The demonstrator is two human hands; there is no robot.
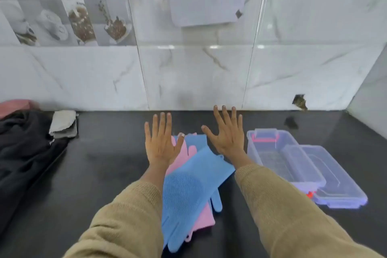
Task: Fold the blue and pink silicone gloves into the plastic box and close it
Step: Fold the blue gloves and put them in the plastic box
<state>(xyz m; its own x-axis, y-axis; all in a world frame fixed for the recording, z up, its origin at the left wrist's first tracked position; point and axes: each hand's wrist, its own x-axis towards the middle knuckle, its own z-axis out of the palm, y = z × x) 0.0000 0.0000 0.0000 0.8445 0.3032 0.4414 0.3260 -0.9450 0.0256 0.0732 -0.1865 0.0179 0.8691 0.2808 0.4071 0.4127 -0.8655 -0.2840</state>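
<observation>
Blue silicone glove (188, 186): long axis near-far, fingers toward the camera, atop the pink silicone glove (204, 219).
Clear plastic box (282, 159): open; contents unclear; lid (339, 186) beside it.
Left hand (160, 142), right hand (228, 134): fingers spread, holding nothing.

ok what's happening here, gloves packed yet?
Not yet. Both hands, left and right, are spread open and empty above the dark counter. The blue gloves and pink gloves lie unfolded in an overlapping pile. The plastic box sits open and empty, its lid beside it.

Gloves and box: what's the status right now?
Left hand, right hand open, empty. Gloves unfolded on counter. Plastic box open, lid beside. Nothing blocking.
</observation>
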